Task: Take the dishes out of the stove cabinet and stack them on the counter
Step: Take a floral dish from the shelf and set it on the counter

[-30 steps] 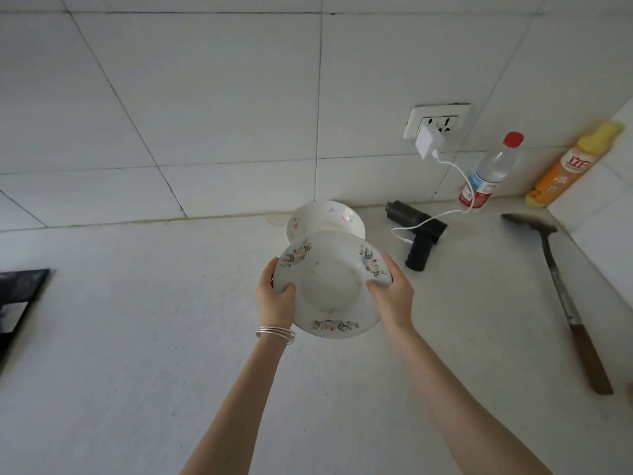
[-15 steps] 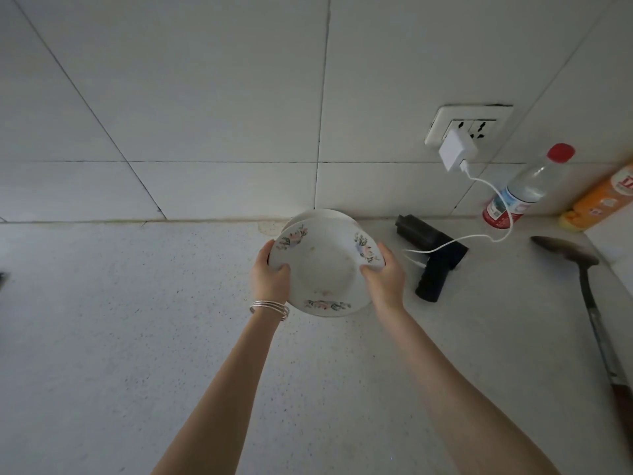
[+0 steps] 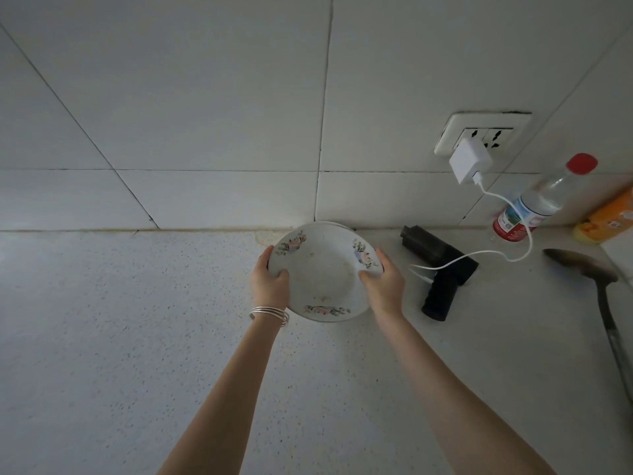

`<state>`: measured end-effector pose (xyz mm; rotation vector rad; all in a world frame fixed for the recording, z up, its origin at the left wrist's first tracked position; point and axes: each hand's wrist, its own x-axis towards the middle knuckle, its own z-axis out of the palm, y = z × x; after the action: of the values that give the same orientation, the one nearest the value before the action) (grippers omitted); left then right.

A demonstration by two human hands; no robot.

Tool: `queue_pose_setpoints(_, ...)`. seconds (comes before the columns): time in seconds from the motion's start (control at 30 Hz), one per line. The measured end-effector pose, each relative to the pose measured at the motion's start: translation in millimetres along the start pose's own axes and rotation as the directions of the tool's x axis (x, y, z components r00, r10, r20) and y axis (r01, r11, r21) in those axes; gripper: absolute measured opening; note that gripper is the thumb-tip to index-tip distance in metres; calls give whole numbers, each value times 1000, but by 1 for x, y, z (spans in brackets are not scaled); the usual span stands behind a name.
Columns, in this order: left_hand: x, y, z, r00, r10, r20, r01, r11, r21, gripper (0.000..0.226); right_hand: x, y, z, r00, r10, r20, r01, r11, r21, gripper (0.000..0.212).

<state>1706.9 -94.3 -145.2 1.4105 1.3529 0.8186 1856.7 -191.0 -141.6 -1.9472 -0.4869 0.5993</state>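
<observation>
Your left hand [image 3: 270, 286] and right hand [image 3: 383, 286] each clasp a rim of the floral dish [image 3: 323, 272], held over the counter [image 3: 102, 337] by the wall; a second rim [image 3: 337, 223] peeks behind it; you look mid-stacking; next, lower it level, then let go.

White tiled wall [image 3: 205, 97], wall socket [image 3: 483, 133].

white ceramic dish [image 3: 323, 269] with pink-and-green floral sprays, speckled pale counter [image 3: 137, 337], red-capped clear plastic bottle [image 3: 544, 200].
</observation>
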Motion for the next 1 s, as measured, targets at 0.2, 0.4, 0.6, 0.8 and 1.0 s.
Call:
queue_pose_setpoints(0.2, -1, -3, 6, 999, 22, -24, -22, 1000, 13, 52, 8, 2, 1, 998, -62, -20, 62, 998, 1, 59)
queue_pose_setpoints(0.4, 6, -9, 13, 997, 50, -58, -50, 999, 2, 54, 21, 5, 6, 993, -109, -39, 109, 994, 18, 58)
queue_pose_setpoints(0.6, 8, -11, 15, 997, 62, -47, -61, 998, 21, 54, 24, 8, 9, 992, -123, -32, 124, 991, 41, 56)
queue_pose_setpoints(0.8, 3, 4, 4, 999, 29, 42, -34, 992, 119, 52, 23, -3, -2, 972, -209, 107, 228, 951, -210, 57)
queue_pose_setpoints(1.0, -21, 26, -29, 978, 109, 177, -183, 857, 481, 55, 4, -23, -38, 863, -374, 340, 499, 733, -463, 60)
